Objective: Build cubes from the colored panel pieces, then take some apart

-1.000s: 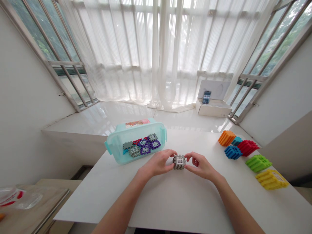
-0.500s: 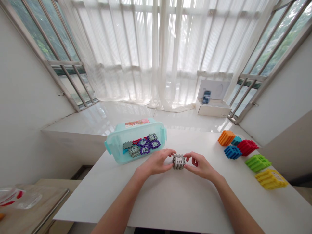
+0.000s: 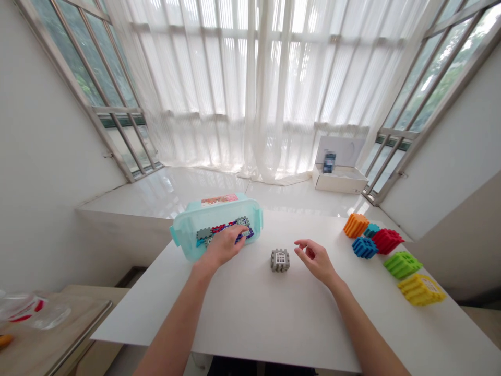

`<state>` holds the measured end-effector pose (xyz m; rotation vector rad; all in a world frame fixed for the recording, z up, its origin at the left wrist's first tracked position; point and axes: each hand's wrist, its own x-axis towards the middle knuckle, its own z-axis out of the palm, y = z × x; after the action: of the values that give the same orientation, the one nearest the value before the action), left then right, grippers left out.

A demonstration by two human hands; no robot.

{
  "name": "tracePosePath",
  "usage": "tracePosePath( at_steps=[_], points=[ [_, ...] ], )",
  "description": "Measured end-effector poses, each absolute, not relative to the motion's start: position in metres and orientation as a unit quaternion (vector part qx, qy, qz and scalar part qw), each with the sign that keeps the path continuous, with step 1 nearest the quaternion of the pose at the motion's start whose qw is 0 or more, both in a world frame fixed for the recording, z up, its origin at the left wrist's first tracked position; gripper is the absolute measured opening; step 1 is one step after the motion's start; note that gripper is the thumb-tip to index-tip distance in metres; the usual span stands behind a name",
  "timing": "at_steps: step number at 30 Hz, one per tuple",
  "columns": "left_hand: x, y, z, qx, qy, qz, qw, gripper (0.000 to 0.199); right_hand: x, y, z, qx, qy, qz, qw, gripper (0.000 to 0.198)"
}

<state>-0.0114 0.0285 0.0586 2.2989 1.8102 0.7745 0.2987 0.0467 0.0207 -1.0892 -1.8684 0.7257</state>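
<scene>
My left hand [image 3: 227, 243] reaches over the near rim of the translucent teal bin [image 3: 188, 250], thumb and forefinger apart above the interlocking plastic tiles. Among these are a grey tile [image 3: 204, 233], red pieces [image 3: 218, 228] and a grey tile with a white window [image 3: 243, 221]; purple tiles are partly hidden under my fingers. On the white table stands a small stack of grey notched tiles [image 3: 280, 260], topped by a white lattice window, with neither hand touching it. To its right my right hand [image 3: 316, 259] hovers with fingers loosely bent, thumb and forefinger apart, holding nothing.
Along the table's right side stand tile stacks: orange [image 3: 356, 225], teal [image 3: 371, 230], blue [image 3: 365, 247], red [image 3: 387, 239], green [image 3: 403, 265] and yellow [image 3: 421, 290]. An open white box [image 3: 340, 178] sits on the window ledge. A plastic bottle [image 3: 39, 310] lies on the lower left surface.
Both hands have let go of the grey stack, which stays on the table. My left hand has moved left into the bin; my right hand remains close by. The view has shifted slightly.
</scene>
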Motion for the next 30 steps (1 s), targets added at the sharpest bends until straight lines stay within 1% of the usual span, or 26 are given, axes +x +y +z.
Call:
tracePosePath(
  at_steps=[4, 6, 8, 11, 16, 20, 23, 30],
  points=[
    [-0.031, 0.016, 0.06, 0.691, 0.714, 0.114, -0.004, 0.031, 0.297, 0.048, 0.02, -0.438, -0.732, 0.285, 0.438, 0.036],
    [-0.036, 0.009, 0.057, 0.671, 0.74, 0.044, -0.016, 0.033, 0.297, 0.049, 0.019, -0.437, -0.729, 0.283, 0.444, 0.037],
    [-0.04, 0.005, 0.054, 0.67, 0.742, 0.011, -0.015, 0.035, 0.297, 0.05, 0.019, -0.437, -0.729, 0.281, 0.446, 0.036],
    [-0.043, 0.001, 0.048, 0.674, 0.739, 0.011, -0.016, 0.036, 0.297, 0.05, 0.018, -0.437, -0.731, 0.279, 0.444, 0.033],
    [-0.051, 0.001, 0.043, 0.665, 0.745, 0.034, -0.023, 0.03, 0.296, 0.049, 0.017, -0.436, -0.742, 0.268, 0.434, 0.031],
    [-0.053, 0.005, 0.044, 0.65, 0.758, 0.053, 0.0, 0.03, 0.296, 0.049, 0.015, -0.435, -0.749, 0.26, 0.426, 0.03],
    [-0.053, 0.009, 0.048, 0.639, 0.767, 0.061, 0.026, 0.032, 0.296, 0.05, 0.013, -0.439, -0.749, 0.253, 0.427, 0.029],
    [-0.054, 0.015, 0.052, 0.646, 0.758, 0.082, 0.049, 0.04, 0.296, 0.053, 0.01, -0.449, -0.745, 0.244, 0.429, 0.03]
  ],
)
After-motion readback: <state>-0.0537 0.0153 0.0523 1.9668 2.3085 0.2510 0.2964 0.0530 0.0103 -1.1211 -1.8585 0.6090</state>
